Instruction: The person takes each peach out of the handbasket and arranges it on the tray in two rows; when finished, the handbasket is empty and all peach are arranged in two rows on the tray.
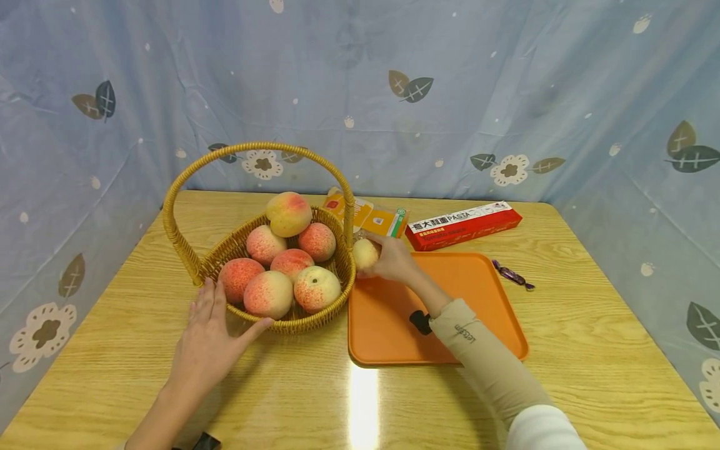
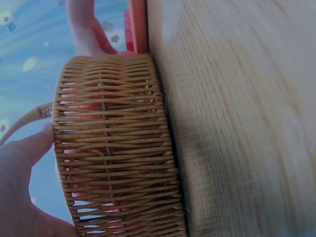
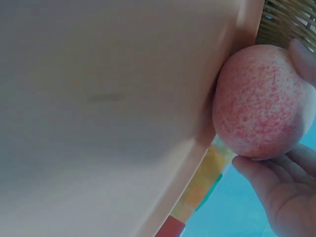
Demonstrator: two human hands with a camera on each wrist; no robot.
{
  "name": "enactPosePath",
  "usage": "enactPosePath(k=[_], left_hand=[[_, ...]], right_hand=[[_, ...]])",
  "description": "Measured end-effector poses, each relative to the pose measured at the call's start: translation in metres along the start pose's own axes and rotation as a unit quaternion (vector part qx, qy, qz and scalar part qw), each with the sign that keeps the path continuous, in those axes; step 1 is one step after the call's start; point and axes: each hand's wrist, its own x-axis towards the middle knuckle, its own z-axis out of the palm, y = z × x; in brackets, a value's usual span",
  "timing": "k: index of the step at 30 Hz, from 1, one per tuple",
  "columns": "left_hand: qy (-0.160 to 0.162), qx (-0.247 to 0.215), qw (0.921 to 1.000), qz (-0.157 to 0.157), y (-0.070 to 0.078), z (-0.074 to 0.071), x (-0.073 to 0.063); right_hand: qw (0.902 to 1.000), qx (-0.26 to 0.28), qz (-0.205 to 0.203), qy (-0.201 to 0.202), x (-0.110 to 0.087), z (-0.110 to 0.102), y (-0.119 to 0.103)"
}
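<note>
A yellow wicker basket (image 1: 315, 321) with a tall hoop handle stands on the left half of the table, holding several peaches (image 1: 269, 294). My left hand (image 1: 208, 350) rests against its front left rim, fingers straight and thumb spread along the edge; in the left wrist view the thumb and fingers touch the woven rim (image 2: 108, 148). Just right of the basket, my right hand (image 1: 392, 256) grips a pale peach (image 1: 365, 255) over the tray's back left corner. The right wrist view shows that peach's red-speckled side (image 3: 261, 103) between thumb and fingers, close to the tray wall.
An orange tray (image 1: 388, 331) lies right of the basket under my right forearm. Behind it are a yellow-orange package (image 1: 378, 219) and a red and white pasta box (image 1: 464, 226). A purple wrapped candy (image 1: 513, 275) lies beside the tray. A blue patterned curtain (image 1: 360, 94) surrounds the table.
</note>
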Motion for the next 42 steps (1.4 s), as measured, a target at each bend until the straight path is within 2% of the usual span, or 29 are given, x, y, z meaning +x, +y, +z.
enactPosePath(k=[6, 14, 20, 24, 28, 32, 35, 39, 42], left_hand=[[0.003, 0.001, 1.0, 0.002, 0.0, 0.0, 0.0], [0.001, 0.0, 1.0, 0.0, 0.0, 0.0, 0.0], [0.004, 0.0, 1.0, 0.001, -0.001, 0.0, 0.0], [-0.004, 0.001, 1.0, -0.001, 0.0, -0.001, 0.0], [-0.012, 0.001, 0.9999, -0.007, 0.0, -0.001, 0.0], [-0.012, 0.002, 0.9999, -0.008, 0.001, -0.001, 0.0], [-0.01, 0.002, 0.9999, -0.006, 0.001, -0.001, 0.0], [-0.008, 0.002, 0.9999, -0.006, 0.001, -0.001, 0.0], [-0.006, 0.0, 1.0, -0.006, 0.001, -0.001, 0.0]], right_hand=[[0.9997, -0.012, -0.019, -0.009, 0.0, -0.003, 0.001], [0.9994, -0.021, -0.017, -0.021, -0.003, -0.01, 0.002], [0.9992, -0.026, -0.026, -0.014, -0.009, -0.018, 0.002], [0.9998, -0.004, -0.019, 0.008, -0.017, -0.025, -0.002], [0.9988, 0.033, -0.028, 0.024, -0.026, -0.035, -0.012], [0.9951, 0.095, -0.023, 0.015, -0.035, -0.038, -0.023], [0.99, 0.136, -0.035, -0.001, -0.04, -0.035, -0.033], [0.9855, 0.146, -0.082, -0.022, -0.043, -0.021, -0.045], [0.984, 0.143, -0.095, -0.047, -0.043, -0.008, -0.053]])
